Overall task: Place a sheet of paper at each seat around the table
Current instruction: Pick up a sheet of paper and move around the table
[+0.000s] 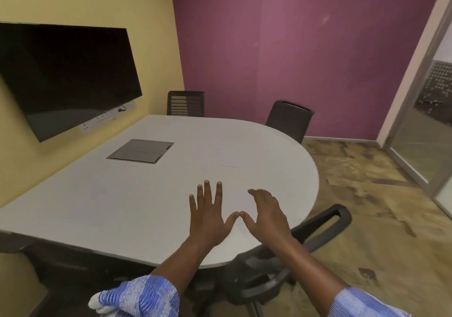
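Note:
The white table [117, 206] has a rounded right end. My left hand [208, 215] lies flat on it near the front edge, fingers spread. My right hand [265, 212] hovers just beside it, fingers apart and curved, the two thumb tips touching. Neither hand grips anything. White on white makes it impossible to tell whether a sheet lies under my hands. Farther in, a faint thin edge marks what looks like a white sheet of paper [228, 156], lying before the black chair [289, 121] at the far right.
A second black chair [186, 103] stands at the far side by the wall corner. A third chair's armrest [325, 226] sits below my right forearm. A grey cable hatch [140, 150] is set into the tabletop. A dark screen [66, 77] hangs on the left wall.

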Motion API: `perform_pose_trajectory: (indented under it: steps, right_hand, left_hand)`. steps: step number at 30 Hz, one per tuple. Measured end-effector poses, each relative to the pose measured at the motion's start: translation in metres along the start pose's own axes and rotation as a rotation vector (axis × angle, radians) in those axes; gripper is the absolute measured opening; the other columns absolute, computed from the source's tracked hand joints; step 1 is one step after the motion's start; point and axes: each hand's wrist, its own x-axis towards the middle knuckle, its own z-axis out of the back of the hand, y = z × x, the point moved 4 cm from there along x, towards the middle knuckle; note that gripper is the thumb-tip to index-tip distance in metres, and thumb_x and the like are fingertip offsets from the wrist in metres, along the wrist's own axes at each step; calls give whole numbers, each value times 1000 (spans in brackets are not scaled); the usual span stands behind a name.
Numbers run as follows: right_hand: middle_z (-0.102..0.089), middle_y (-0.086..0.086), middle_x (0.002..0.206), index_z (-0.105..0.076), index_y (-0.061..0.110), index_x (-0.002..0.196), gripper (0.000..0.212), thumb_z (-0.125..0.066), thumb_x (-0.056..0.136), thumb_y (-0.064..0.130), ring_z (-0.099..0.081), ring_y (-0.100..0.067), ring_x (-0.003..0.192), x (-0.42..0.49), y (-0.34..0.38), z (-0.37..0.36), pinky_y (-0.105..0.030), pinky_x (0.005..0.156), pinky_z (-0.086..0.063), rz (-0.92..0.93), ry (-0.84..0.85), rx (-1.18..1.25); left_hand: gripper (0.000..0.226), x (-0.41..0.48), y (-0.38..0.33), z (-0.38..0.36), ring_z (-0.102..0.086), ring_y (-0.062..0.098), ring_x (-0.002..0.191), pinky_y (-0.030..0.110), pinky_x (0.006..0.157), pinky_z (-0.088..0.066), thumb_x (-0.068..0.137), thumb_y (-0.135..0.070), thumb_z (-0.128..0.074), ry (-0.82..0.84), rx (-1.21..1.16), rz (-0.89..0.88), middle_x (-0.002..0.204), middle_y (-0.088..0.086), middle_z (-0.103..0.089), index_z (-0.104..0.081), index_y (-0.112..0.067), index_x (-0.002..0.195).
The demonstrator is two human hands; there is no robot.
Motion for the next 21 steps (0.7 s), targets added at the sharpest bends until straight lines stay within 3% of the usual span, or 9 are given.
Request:
perform_pose_trajectory:
  steps: [4,13,21]
  right_hand:
    - [-44,8,151,-36,36,145,67,-58,88,64,-45,-16,135,-14,-52,40,-39,100,-50,-24,-45,-10]
    - [-47,6,151,-39,34,146,67,-61,88,59,-47,-16,135,-11,-140,98,-37,97,-52,-67,-87,-27]
    - [-49,6,148,-41,33,145,64,-64,88,52,-46,-16,135,46,-223,125,-33,99,-49,-56,-95,-67]
  left_hand:
    - [93,0,-73,1,18,35,153,59,123,2,88,-78,-17,-11,-13,-34,165,13,23,24,-27,154]
    - [91,35,-183,-3,20,34,152,58,123,5,87,-79,-16,-14,-3,-117,153,6,38,32,-30,148]
    - [93,111,-261,-50,18,36,152,57,123,7,87,-79,-15,5,-15,-119,164,11,25,22,-27,155]
